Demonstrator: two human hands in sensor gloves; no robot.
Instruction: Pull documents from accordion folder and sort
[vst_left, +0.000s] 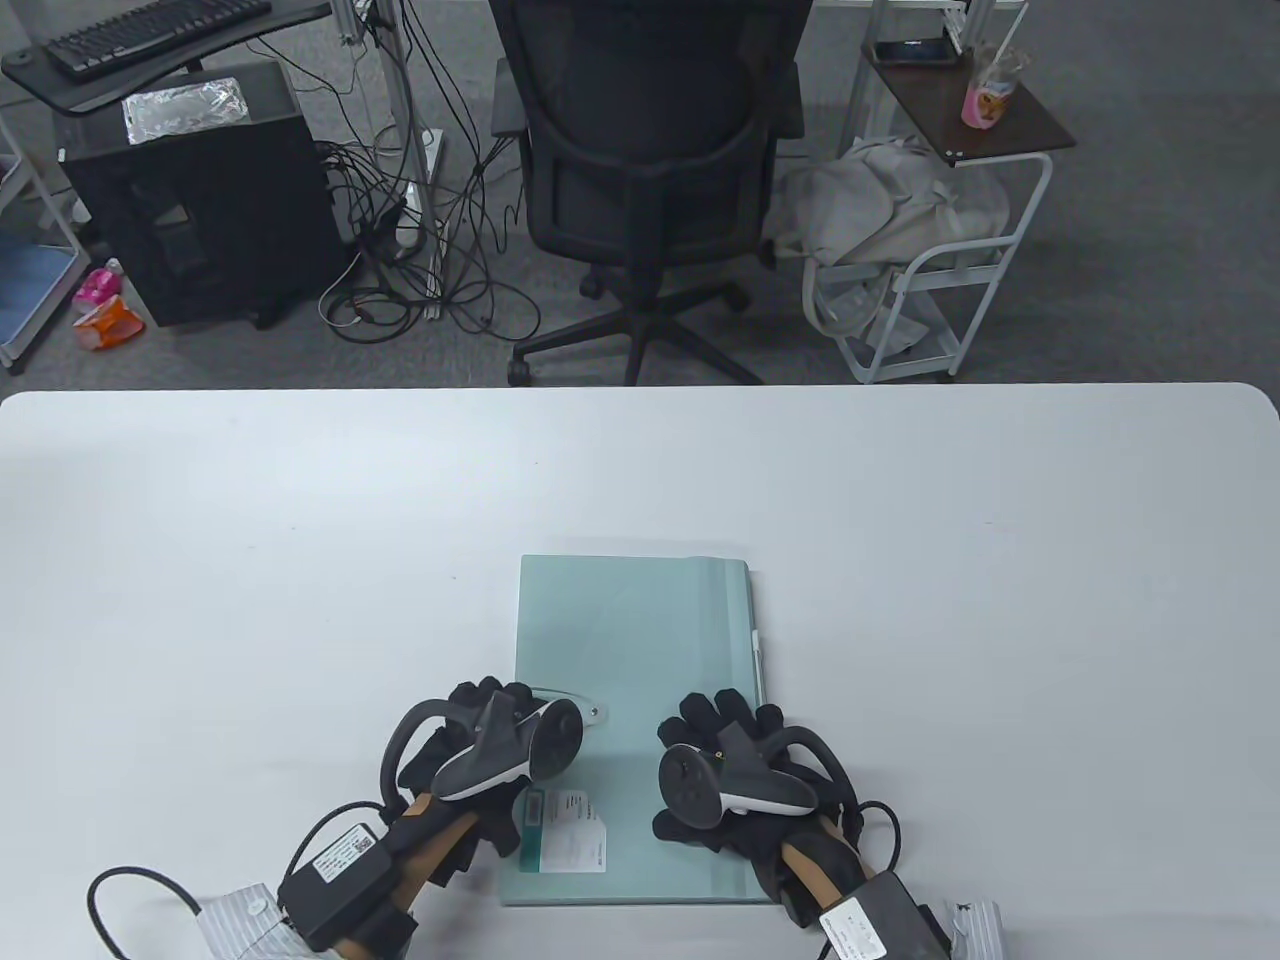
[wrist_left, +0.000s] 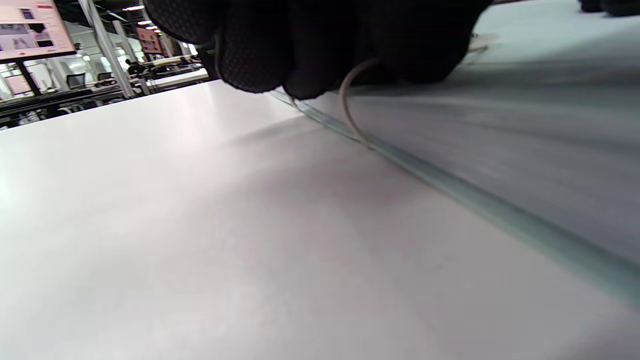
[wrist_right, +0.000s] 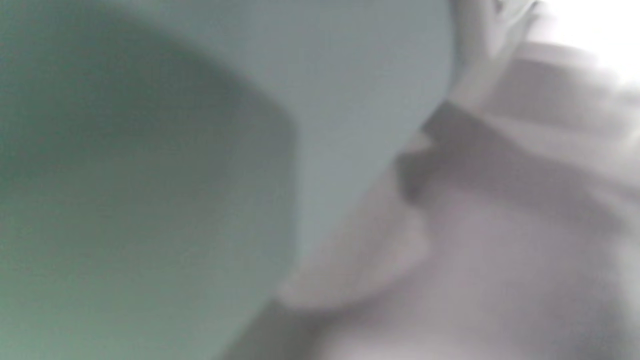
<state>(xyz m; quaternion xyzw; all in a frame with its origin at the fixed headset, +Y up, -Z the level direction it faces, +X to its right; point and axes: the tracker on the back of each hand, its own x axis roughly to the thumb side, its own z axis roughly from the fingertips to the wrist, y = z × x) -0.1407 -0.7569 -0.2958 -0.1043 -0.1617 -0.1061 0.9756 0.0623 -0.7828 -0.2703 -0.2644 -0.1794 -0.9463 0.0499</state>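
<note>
A pale green accordion folder (vst_left: 640, 620) lies flat and closed on the white table (vst_left: 250, 560), with a printed label (vst_left: 565, 830) near its front edge. My left hand (vst_left: 480, 705) is at the folder's left edge. In the left wrist view its curled fingers (wrist_left: 310, 45) hold the thin elastic cord (wrist_left: 347, 107), which arcs up from the folder's edge (wrist_left: 475, 200). The cord's white fastener (vst_left: 597, 714) lies on the cover beside that hand. My right hand (vst_left: 720, 715) rests on the folder's lower right part with fingers spread. The right wrist view is blurred and shows the green cover (wrist_right: 150, 175) close up.
The table's far edge (vst_left: 640, 390) runs across the middle of the table view. Beyond it on the floor stand a black office chair (vst_left: 650, 150) and a white cart (vst_left: 930, 280). Bare white tabletop lies left, right and behind the folder.
</note>
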